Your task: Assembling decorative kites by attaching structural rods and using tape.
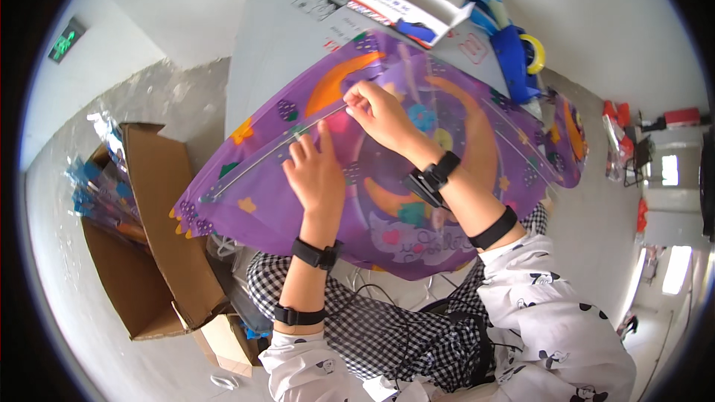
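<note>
Kite (387,167), purple with moons and stars, lies spread over the near part of the grey table (272,48) and reaches the seated person's lap. A thin rod (253,170) runs aslant along its left side; a second rod (521,138) lies along the right. Right hand (383,119): thumb and forefinger drawn together, pinching the first rod at its upper end. Left hand (319,175): half spread, forefinger extended, fingertips just beside the same rod — whether they grip it, I cannot tell. Beyond the kite stand a white box (395,4) and a blue dispenser (512,67) with yellow tape (535,54). A carton (167,216) stands at left — flaps up, packets inside.
</note>
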The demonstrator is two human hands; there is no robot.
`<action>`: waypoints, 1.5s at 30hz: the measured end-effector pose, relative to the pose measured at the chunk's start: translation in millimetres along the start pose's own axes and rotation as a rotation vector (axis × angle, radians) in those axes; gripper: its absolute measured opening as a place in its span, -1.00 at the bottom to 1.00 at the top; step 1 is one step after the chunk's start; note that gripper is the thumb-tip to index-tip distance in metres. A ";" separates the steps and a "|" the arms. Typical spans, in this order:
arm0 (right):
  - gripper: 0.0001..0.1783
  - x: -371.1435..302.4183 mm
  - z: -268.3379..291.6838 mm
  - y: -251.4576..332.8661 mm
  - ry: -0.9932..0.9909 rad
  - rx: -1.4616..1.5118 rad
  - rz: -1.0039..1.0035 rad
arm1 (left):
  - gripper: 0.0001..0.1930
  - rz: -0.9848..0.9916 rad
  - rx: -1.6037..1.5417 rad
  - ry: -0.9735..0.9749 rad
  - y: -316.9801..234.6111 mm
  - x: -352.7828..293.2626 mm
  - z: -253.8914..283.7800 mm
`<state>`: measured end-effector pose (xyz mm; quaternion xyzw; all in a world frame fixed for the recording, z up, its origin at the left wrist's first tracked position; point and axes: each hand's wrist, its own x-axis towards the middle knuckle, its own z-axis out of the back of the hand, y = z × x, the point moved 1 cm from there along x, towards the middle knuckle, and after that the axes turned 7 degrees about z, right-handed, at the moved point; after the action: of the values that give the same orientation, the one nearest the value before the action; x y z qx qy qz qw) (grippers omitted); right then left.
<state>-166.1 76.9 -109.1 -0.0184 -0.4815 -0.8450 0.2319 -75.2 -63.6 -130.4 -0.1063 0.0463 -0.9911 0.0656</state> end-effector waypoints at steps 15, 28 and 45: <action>-0.79 -119.9 378.2 -149.6 -0.609 -0.622 -0.267 | -0.27 0.044 0.139 0.021 -17.7 -5.8 -6.6; -0.72 -99.4 367.2 -147.3 -0.650 0.423 -0.800 | -0.63 0.051 -0.631 0.192 -89.7 -101.7 80.0; -0.72 -131.1 336.3 -169.3 -0.948 0.341 -0.581 | -0.66 -0.003 -0.747 0.265 -118.8 -147.2 82.1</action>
<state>-183.1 475.1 -98.7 -0.2240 -0.6473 -0.6840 -0.2508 70.9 67.8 -68.1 0.0060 0.4114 -0.9113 0.0146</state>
